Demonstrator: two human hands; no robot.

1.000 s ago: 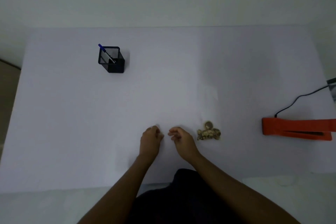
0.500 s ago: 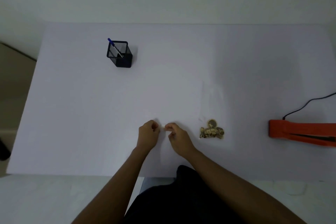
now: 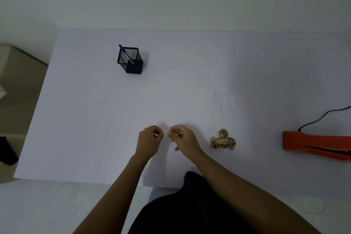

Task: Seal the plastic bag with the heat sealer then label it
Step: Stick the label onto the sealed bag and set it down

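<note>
A clear plastic bag lies flat on the white table, with brown snacks bunched at its near end. To its left my left hand and my right hand pinch a small white label between their fingertips, just above the table. The orange heat sealer lies at the right edge, well right of both hands, with a black cord running from it.
A black mesh pen holder with a blue pen stands at the back left of the table. A beige surface sits off the table's left side. My dark clothing shows at the near edge.
My two hands came together and now pinch the small white label between them. The view shifted, so the table's things sit a little further right in frame.
</note>
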